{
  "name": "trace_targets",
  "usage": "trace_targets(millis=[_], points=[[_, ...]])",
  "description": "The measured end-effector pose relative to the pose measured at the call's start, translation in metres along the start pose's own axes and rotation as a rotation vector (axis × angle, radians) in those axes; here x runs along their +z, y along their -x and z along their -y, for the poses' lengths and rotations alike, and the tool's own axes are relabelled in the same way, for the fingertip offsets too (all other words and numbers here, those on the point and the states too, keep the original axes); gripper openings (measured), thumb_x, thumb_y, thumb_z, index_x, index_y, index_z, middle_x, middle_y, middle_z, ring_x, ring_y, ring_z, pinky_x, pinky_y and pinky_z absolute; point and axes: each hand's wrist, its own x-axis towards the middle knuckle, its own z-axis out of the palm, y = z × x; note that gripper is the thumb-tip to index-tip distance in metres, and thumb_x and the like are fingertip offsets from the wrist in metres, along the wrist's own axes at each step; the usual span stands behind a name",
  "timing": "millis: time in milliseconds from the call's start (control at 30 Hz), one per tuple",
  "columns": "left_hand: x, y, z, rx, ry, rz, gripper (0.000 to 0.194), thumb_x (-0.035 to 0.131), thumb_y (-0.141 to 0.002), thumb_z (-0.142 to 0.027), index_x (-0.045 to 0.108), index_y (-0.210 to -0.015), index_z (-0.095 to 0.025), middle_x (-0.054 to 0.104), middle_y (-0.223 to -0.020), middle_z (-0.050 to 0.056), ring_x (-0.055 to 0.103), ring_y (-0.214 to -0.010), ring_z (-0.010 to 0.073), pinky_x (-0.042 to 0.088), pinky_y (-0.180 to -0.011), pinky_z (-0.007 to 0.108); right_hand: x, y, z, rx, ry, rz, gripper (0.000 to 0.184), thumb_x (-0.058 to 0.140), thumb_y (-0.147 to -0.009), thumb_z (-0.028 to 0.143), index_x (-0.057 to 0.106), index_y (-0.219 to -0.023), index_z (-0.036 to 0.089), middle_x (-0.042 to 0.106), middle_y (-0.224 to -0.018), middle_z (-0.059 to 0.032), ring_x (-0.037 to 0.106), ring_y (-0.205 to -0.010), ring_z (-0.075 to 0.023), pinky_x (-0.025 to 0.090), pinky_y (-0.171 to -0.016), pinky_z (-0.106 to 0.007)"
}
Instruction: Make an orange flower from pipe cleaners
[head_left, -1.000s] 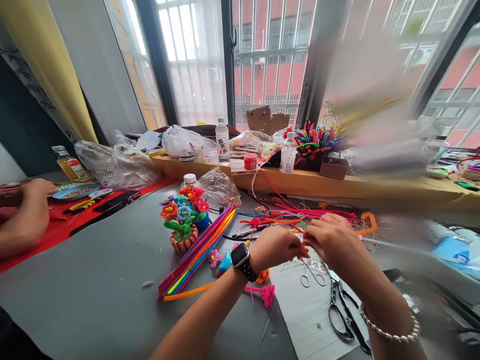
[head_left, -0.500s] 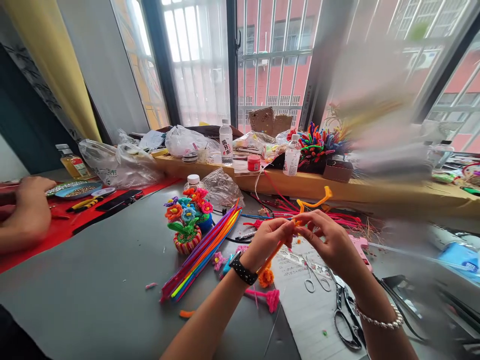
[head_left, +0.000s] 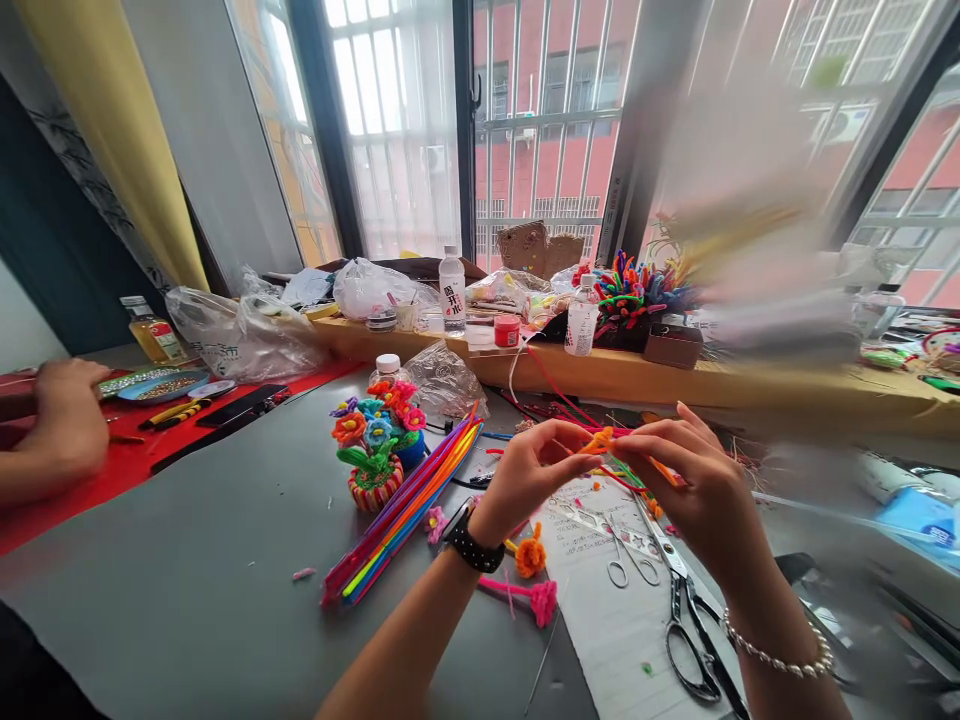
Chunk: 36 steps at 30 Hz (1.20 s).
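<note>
Our left hand point(head_left: 534, 468) and right hand point(head_left: 694, 468), both pinched nearly closed, hold the orange pipe cleaner point(head_left: 599, 440); we'd best grip close and bend gently.

From my end I count two working hands, one left hand point(head_left: 529, 475) and one right hand point(head_left: 697, 470), with at least one orange strip point(head_left: 600, 441) pinched there, one watch point(head_left: 480, 552) and one bracelet point(head_left: 780, 661). On the table I get two scissors, one small pair point(head_left: 618, 543) and one large pair point(head_left: 677, 580); two flowerpots, one striped pot point(head_left: 376, 488) and one blue pot point(head_left: 412, 451); and at least three loose flowers point(head_left: 530, 556). Around these I make out at least four bottles point(head_left: 452, 295), one red jar point(head_left: 507, 331) and one co-worker's arm point(head_left: 67, 425).
</note>
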Motion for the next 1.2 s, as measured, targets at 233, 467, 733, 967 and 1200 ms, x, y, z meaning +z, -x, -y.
trace_targets(millis=[233,467,733,967,1200], points=[[0.008,0.004,-0.007,0.236,-0.418,-0.061,0.023,0.048,-0.08,-0.026,0.061,-0.095,-0.015,0.063,-0.081,0.006,0.057,-0.064,0.0109,0.046,-0.061,0.022,-0.005,0.0,0.006,-0.005,0.036,0.002,0.012,0.055,-0.079,0.019,0.063,-0.087,0.019,0.06,-0.075,-0.0039,0.05,-0.071,-0.0159,0.042,-0.071,-0.035],[0.014,-0.009,-0.017,0.308,-0.527,-0.017,0.022,0.054,-0.076,-0.034,0.065,-0.084,-0.017,0.062,-0.081,0.006,0.057,-0.074,0.0151,0.047,-0.065,0.024,-0.007,0.002,0.003,0.055,0.089,-0.001,0.016,0.051,-0.081,0.022,0.065,-0.088,0.021,0.059,-0.073,-0.0042,0.049,-0.069,-0.017,0.04,-0.065,-0.033],[0.02,-0.021,-0.023,0.384,-0.54,0.007,0.016,0.054,-0.077,-0.028,0.066,-0.079,-0.018,0.063,-0.077,0.005,0.057,-0.073,0.0146,0.045,-0.068,0.025,-0.015,0.002,0.003,0.131,0.075,-0.028,0.013,0.054,-0.078,0.025,0.065,-0.083,0.021,0.059,-0.072,-0.0041,0.051,-0.069,-0.0176,0.04,-0.067,-0.033],[0.023,-0.014,-0.027,0.454,-0.378,-0.094,0.012,0.056,-0.075,-0.026,0.066,-0.074,-0.018,0.063,-0.074,0.003,0.057,-0.068,0.0118,0.045,-0.065,0.022,-0.015,0.001,0.011,0.411,-0.269,-0.018,0.013,0.057,-0.076,0.03,0.066,-0.075,0.021,0.058,-0.07,-0.0019,0.052,-0.062,-0.0134,0.04,-0.052,-0.024],[0.02,-0.011,-0.027,0.511,-0.417,-0.028,0.013,0.054,-0.077,-0.024,0.065,-0.076,-0.017,0.062,-0.074,0.004,0.055,-0.066,0.0109,0.044,-0.06,0.02,-0.018,-0.001,0.01,0.565,-0.606,0.142,0.021,0.059,-0.072,0.038,0.067,-0.068,0.018,0.054,-0.062,-0.0018,0.05,-0.06,-0.0132,0.04,-0.05,-0.023]])
